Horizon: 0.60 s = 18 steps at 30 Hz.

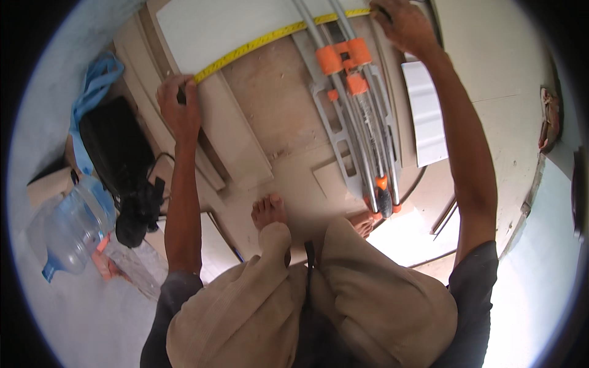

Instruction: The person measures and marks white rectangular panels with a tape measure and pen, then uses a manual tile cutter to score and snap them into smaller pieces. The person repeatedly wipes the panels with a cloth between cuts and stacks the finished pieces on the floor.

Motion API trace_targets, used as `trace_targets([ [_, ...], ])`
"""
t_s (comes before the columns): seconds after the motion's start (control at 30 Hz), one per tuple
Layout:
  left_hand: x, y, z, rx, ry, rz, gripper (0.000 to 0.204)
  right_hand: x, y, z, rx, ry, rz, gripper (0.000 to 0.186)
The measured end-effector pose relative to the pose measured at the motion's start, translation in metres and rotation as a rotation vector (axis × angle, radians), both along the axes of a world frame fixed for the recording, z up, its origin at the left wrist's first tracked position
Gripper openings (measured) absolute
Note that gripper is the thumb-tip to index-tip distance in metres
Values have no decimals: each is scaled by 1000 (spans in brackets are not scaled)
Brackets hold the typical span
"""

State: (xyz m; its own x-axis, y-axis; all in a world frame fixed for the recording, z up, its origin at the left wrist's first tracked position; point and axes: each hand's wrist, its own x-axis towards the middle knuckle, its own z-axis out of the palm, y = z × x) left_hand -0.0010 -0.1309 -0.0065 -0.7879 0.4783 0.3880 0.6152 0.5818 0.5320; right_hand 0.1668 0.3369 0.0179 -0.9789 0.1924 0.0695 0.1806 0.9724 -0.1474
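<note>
Dusty floor, big white tile [208,27] lying flat at top. Grey-and-orange tile cutter [356,116] on the floor, rails crossing the tile's near edge. Yellow tape measure [270,38] runs along that edge, left hand [179,107] to right hand [405,24], fingers pinched shut on both ends.

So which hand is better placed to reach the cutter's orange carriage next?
Probably the right hand: it pins the yellow tape measure just beside the tile cutter, near its orange carriage. The left hand holds the tape's other end, farther off across the white tile.
</note>
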Motion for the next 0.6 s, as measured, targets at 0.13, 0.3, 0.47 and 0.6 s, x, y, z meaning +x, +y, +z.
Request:
trace_targets([
  [0.13, -7, -17, -12, 9, 68, 19, 13, -8, -38, 46, -19, -266, -168, 48],
  [0.3, -5, -1, -1, 1, 5, 42, 12, 36, -2, 24, -2, 224, 4, 44],
  [0.47, -2, -9, 0, -27, -120, 70, 12, 85, -22, 52, 10, 186, -74, 38],
  [0.6, -9, -19, -9, -75, -47, 4, 17, 131, -39, 70, -113, 225, -169, 35],
])
